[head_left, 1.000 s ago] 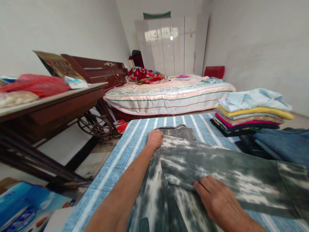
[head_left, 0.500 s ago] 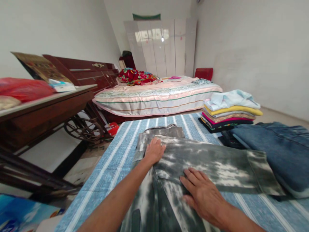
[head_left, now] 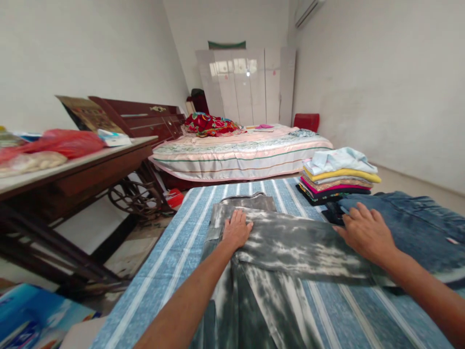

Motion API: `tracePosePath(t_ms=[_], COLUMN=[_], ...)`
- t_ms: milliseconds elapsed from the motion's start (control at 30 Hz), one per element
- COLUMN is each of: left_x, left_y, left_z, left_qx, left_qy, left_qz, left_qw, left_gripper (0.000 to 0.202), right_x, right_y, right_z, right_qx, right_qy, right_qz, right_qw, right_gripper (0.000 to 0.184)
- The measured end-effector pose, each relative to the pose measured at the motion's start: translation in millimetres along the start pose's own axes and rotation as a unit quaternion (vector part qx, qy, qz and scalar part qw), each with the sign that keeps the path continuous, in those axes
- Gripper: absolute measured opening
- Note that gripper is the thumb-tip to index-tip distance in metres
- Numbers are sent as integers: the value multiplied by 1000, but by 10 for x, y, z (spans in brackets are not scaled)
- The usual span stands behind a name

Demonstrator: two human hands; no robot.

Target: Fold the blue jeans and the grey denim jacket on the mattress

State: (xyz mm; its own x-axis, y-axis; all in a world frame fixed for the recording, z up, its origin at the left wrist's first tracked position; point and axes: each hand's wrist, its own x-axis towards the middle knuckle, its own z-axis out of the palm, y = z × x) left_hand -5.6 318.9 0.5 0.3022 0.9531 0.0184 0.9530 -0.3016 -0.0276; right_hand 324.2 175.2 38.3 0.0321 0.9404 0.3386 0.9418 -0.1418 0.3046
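A pair of grey-and-white tie-dye trousers [head_left: 290, 245] lies on the blue striped bedsheet [head_left: 181, 242], one leg folded across to the right. My left hand [head_left: 237, 230] rests flat on the fold at the left, fingers spread. Over at the far end of the folded leg, my right hand [head_left: 365, 232] lies flat with fingers stretched out, next to a heap of blue jeans [head_left: 414, 225].
A stack of folded clothes [head_left: 337, 174] sits at the back right of the sheet. A bed [head_left: 240, 150] with a red floral bundle stands beyond. A dark wooden table [head_left: 72, 169] with a red bag is at the left. White wardrobes line the far wall.
My right hand has slid from the middle of the folded trouser leg out to its right end. My left hand moved back from the waistband onto the fold and stays flat.
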Motion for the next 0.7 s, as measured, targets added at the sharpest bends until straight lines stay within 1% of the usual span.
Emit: tracePosePath(t_ms=[33,100,200,267,333,433,533,600,633,667,700], left_x=[-8,-16,-8,3,13,19,23,31,38,47,58], left_y=[0,-5,-17,-26,-32,-33,-27,-23,-22,-22,-23], left_z=[8,18,22,22,23,25,16,-2,-16,-31,-48], left_qx=[0,-1,-6,-11,-15,-21,-27,-32,-34,-35,-37], left_qy=[2,2,-3,-12,-23,-36,-47,-53,-55,-57,-58], left_qz=[6,12,12,11,11,10,10,13,14,16,18], left_qw=[1000,1000,1000,1000,1000,999,998,998,998,998,997], left_gripper=[55,55,56,57,58,59,60,60,60,60,60], right_x=[69,171,243,262,279,318,348,349,343,335,324], right_y=[52,83,28,-22,-60,-73,4,110,172,232,285], right_z=[48,134,230,275,296,237,61,-70,-125,-168,-202], right_qx=[-5,-13,-20,-15,1,69,153,220,272,335,400], right_qy=[-13,-26,-33,-51,-70,-95,-148,-177,-188,-201,-217], right_qz=[-6,-26,-68,-91,-105,-117,-100,-99,-105,-107,-106], right_qw=[1000,999,997,994,992,986,972,954,938,914,884], right_gripper=[41,42,32,25,22,24,17,19,21,22,23])
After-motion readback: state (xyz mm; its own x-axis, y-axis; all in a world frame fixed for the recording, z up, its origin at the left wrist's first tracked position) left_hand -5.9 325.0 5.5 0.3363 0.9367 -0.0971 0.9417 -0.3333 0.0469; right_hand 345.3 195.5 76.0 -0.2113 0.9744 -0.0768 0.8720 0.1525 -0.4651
